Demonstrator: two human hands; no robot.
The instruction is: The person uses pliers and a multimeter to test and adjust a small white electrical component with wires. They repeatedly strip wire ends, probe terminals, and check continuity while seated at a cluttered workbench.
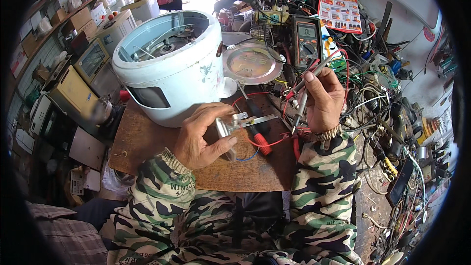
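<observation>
The wooden table (211,179) is topped at its far left by a pale-blue round housing (189,86), open at the top; inside it a round metal fitting (168,48) and a thin white line (147,52) can be seen, while the rest is hidden by the wall. To its right a shiny round plate (252,64) is laid, and farther right a multimeter (307,44) is propped, its display lit. By the left hand (200,135), a bracket-like metal part (223,128) is gripped between thumb and curled fingers, above the table, nearer than the housing. By the right hand (325,95), slim probes (300,108) are pinched between thumb and fingers, the lower tip just right of the part, apart from it. An electrical check of the part seems to be in hand; the tips would need to be set firmly on its contacts, with the part kept steady.
</observation>
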